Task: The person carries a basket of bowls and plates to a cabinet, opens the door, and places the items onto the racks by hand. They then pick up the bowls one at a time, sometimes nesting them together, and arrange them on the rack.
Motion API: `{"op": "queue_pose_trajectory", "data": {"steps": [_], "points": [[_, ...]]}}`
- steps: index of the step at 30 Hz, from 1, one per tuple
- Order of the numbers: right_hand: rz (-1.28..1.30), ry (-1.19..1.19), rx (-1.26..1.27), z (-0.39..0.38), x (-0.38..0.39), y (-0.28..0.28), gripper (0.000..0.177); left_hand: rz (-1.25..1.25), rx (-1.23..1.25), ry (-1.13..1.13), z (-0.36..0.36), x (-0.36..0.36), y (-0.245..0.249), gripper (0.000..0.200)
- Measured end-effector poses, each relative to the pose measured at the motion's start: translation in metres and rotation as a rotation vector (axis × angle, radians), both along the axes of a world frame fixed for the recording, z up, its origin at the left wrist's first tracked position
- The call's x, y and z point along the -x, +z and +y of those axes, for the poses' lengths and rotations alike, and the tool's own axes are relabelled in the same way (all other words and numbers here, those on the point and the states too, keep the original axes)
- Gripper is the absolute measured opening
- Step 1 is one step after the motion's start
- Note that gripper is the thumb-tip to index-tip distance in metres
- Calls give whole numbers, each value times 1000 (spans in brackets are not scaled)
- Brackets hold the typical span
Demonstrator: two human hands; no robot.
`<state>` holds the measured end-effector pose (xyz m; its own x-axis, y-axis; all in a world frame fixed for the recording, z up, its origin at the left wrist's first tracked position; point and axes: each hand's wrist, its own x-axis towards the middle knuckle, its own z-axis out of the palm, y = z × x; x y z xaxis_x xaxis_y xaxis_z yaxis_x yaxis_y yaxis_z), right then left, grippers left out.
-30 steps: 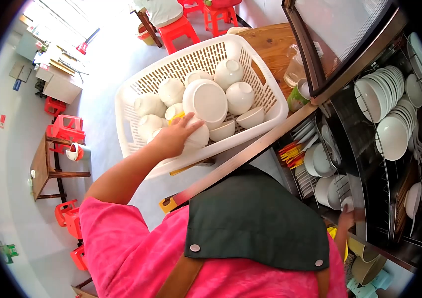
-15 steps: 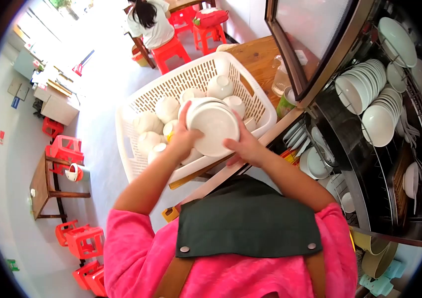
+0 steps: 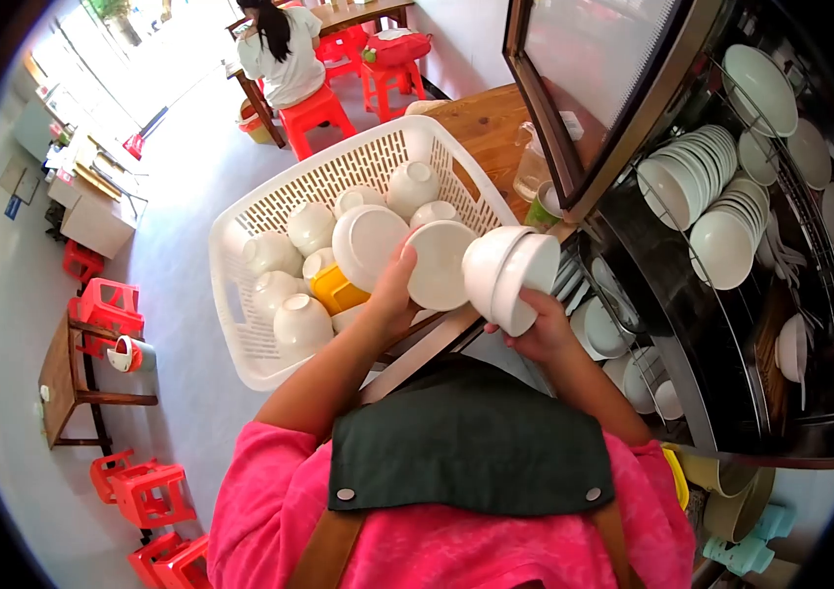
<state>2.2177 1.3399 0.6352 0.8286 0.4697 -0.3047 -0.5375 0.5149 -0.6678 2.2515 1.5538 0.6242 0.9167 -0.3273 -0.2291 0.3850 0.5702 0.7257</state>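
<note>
Closest in, below the hands, hangs a dark green apron (image 3: 471, 437). The left hand (image 3: 395, 294) has its fingers clamped on a single white bowl (image 3: 440, 265); the right hand (image 3: 541, 334) has its fingers clamped on a short bowl stack (image 3: 497, 275), tipped sideways. Good handling calls for keeping the stacked rims aligned, supporting the lower curve as well as the edge, and turning both wrists slowly so that nothing slips or knocks. A relaxed but full grip suits smooth ceramic better than a fingertip pinch.

Just beyond, the white basket (image 3: 270, 376) holds more bowls, mostly upside down, and a yellow container (image 3: 338, 291). To the right, plates (image 3: 670, 188) stand in a wire rack. Past the basket, a green-patterned cup (image 3: 544, 208) rests on the wooden tabletop (image 3: 481, 120); its print is unreadable. Farther off, someone sits on a red stool (image 3: 315, 120). Wall notices are too small to read.
</note>
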Motion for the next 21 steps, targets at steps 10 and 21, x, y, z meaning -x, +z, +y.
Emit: {"op": "queue_pose_trajectory", "data": {"steps": [10,21], "points": [[-50,-86,-153,-44,28,-7,48,-145,-20,-20,-73,12,19,47],[-35,-405,-109,-79,80,-28,39,-448,-304,-249,-124,19,23,44]]}}
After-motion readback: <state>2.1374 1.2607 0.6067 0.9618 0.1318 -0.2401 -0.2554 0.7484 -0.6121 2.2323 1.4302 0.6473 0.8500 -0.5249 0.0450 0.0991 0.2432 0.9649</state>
